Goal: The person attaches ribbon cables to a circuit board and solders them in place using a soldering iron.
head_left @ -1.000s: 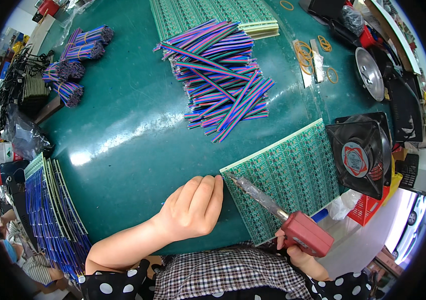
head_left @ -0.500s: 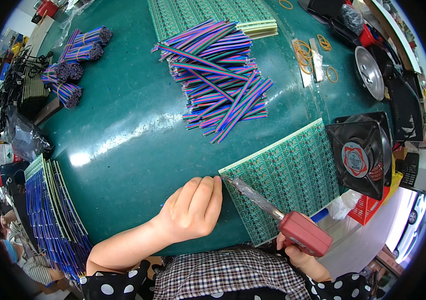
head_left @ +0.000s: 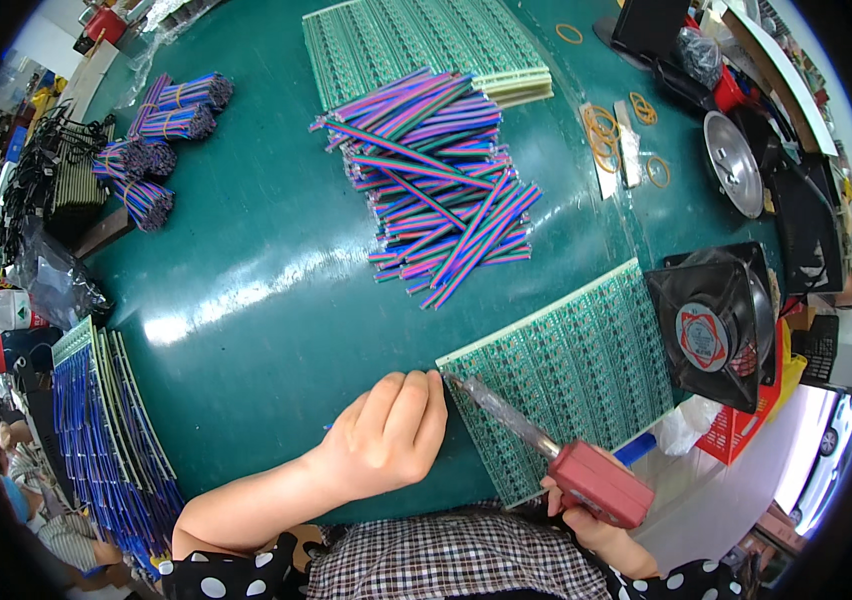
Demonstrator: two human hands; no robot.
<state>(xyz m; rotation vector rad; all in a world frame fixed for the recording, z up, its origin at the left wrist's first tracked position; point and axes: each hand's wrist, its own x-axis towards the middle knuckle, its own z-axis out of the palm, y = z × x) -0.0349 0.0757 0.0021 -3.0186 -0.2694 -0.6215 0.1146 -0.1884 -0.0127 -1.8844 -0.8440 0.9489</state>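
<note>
My left hand is closed, its fingertips pinched together at the upper left corner of a green circuit board panel. Whatever they hold is hidden behind the fingers. My right hand grips a soldering iron with a red, box-shaped handle. Its long metal shaft slants across the panel, and the tip lies close to my left fingertips at that corner. Beyond the panel is a loose pile of short striped ribbon wires, in blue, pink, green and black.
A black fan stands right of the panel. Stacked green panels lie at the back. Bundled wires sit far left; boards with blue wires attached lie near left. Rubber bands and a metal dish are far right.
The whole view has shifted slightly, so the table things appear a little lower. Both hands and the iron stay at the same corner of the panel.
</note>
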